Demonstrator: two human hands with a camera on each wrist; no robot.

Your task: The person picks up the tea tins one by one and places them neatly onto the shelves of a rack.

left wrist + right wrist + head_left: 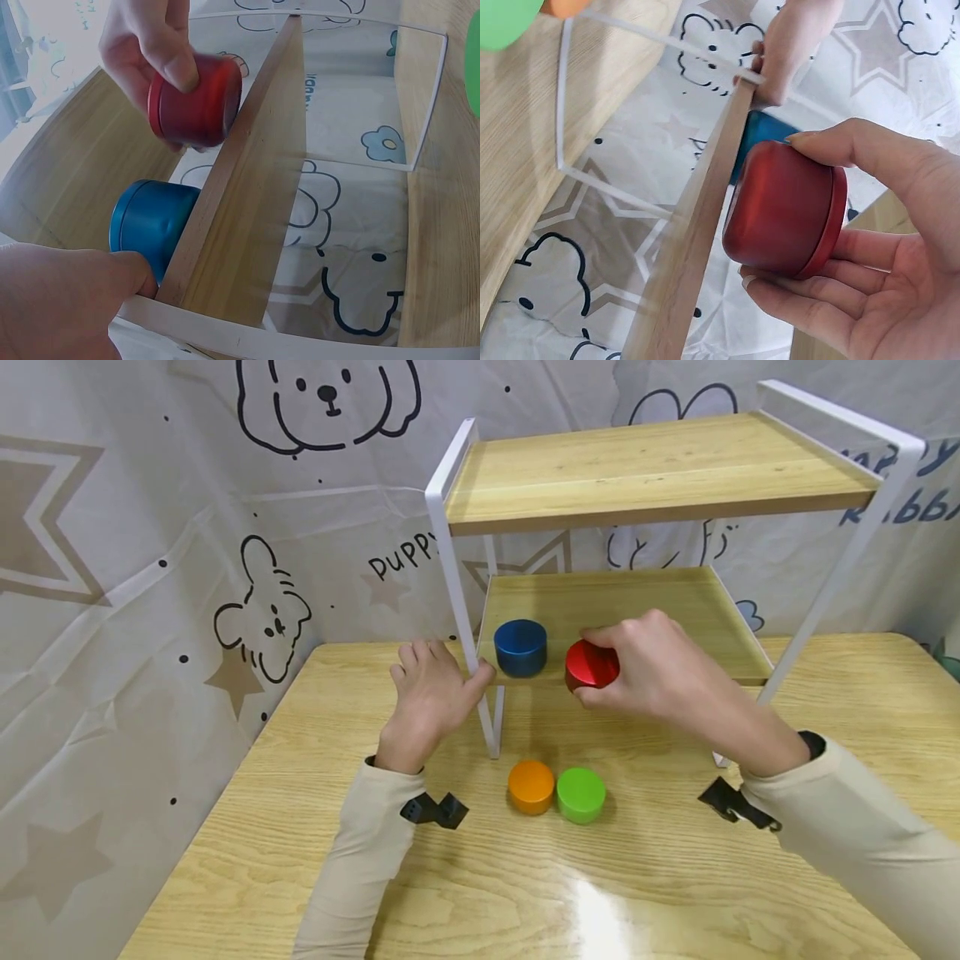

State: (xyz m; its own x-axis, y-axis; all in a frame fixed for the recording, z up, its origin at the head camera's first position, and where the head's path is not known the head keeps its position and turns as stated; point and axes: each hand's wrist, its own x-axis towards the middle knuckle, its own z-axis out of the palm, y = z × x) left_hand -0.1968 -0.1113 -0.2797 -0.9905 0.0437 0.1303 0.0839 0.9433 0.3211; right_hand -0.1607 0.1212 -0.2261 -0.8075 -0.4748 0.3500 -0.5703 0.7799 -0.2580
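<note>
In the head view, my right hand point(652, 664) grips a red round tin point(591, 665) between thumb and fingers at the lower shelf's front edge. The tin's base point(772, 206) is very close to the board; whether it touches is unclear. A blue round tin point(521, 648) stands upright on that shelf, left of the red one. My left hand point(433, 697) holds the white left post point(454, 572) of the two-tier rack, its thumb across the post beside the blue tin point(154, 221). An orange tin point(531, 787) and a green tin point(581, 794) stand on the table before the rack.
The rack's wooden upper shelf point(660, 468) hangs over the lower shelf point(615, 597). Its right post point(832, 572) is beyond my right forearm. A printed cloth point(187, 527) hangs behind the wooden table point(480, 893).
</note>
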